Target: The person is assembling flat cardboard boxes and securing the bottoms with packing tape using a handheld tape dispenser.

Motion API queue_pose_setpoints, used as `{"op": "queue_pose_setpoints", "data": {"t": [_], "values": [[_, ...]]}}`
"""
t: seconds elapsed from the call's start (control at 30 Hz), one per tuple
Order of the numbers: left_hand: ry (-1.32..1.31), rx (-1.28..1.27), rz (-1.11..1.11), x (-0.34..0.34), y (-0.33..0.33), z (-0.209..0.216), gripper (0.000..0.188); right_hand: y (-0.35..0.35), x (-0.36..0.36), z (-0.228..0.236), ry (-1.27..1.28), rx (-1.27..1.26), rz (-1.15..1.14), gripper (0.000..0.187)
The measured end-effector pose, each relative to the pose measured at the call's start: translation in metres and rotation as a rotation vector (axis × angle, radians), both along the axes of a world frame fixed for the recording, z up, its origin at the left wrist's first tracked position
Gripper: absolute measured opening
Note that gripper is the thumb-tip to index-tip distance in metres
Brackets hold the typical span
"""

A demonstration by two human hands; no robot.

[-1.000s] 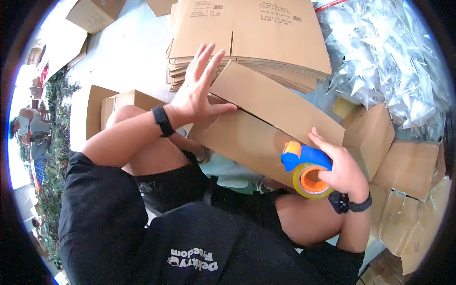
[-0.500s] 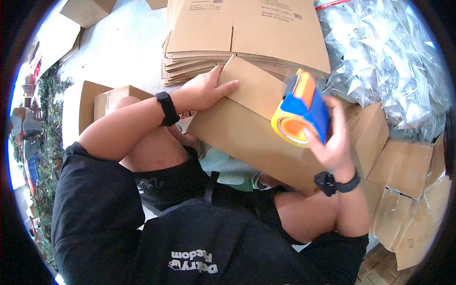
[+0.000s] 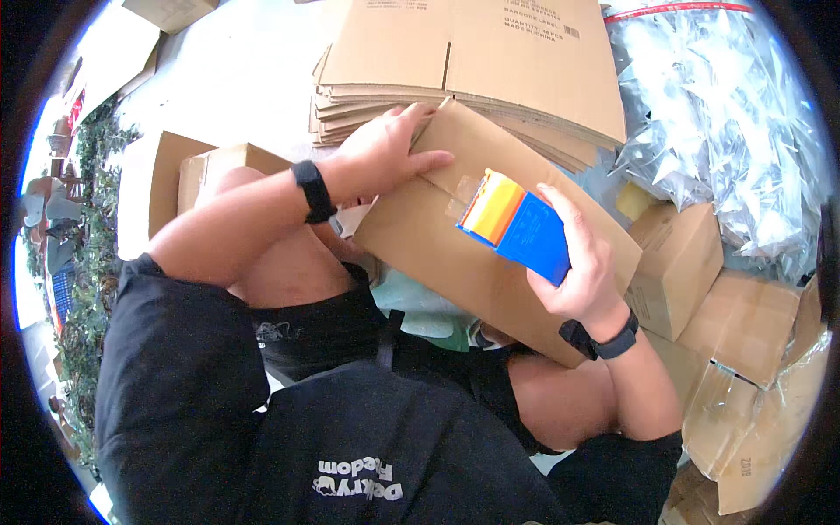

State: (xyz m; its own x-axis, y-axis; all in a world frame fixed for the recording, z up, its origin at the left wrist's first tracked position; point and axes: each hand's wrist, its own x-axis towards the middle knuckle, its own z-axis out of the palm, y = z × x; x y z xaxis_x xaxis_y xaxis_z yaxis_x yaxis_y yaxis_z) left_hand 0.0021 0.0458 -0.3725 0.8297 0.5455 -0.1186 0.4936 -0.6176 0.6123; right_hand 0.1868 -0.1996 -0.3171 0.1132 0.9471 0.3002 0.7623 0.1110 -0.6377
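A brown cardboard box (image 3: 455, 267) rests tilted across my lap, its far left corner raised. My left hand (image 3: 389, 156) grips that corner, thumb lying over the top and the other fingers bent around the far edge. In my right hand (image 3: 584, 276) is a blue tape dispenser (image 3: 534, 234) with a yellow-orange front part. Its toothed front end is down at the box's seam, close to a short piece of clear tape (image 3: 457, 203). The tape roll is out of sight from this side.
A stack of flattened cartons (image 3: 385, 57) lies just beyond the box. Far right is a clear plastic bag (image 3: 726, 114) of shiny silvery pieces. Another carton (image 3: 678, 262) and taped cardboard (image 3: 726, 394) are at my right; a carton (image 3: 197, 179) stands left, greenery (image 3: 96, 306) beyond.
My right hand has brought the tape dispenser left and turned it, so its toothed end meets the box's seam. My left hand stays on the corner.
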Motion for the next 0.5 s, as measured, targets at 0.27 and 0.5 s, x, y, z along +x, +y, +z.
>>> {"op": "queue_pose_setpoints", "data": {"t": [0.27, 0.5], "values": [[-0.120, 0.134, -0.057, -0.018, -0.005, 0.030, 0.058, -0.016, 0.009, 0.018, -0.030, 0.123, 0.028, 0.077], [0.119, -0.151, -0.071, -0.019, 0.001, 0.007, 0.066, -0.017, 0.005, 0.007, -0.034, 0.059, 0.051, 0.080]]}}
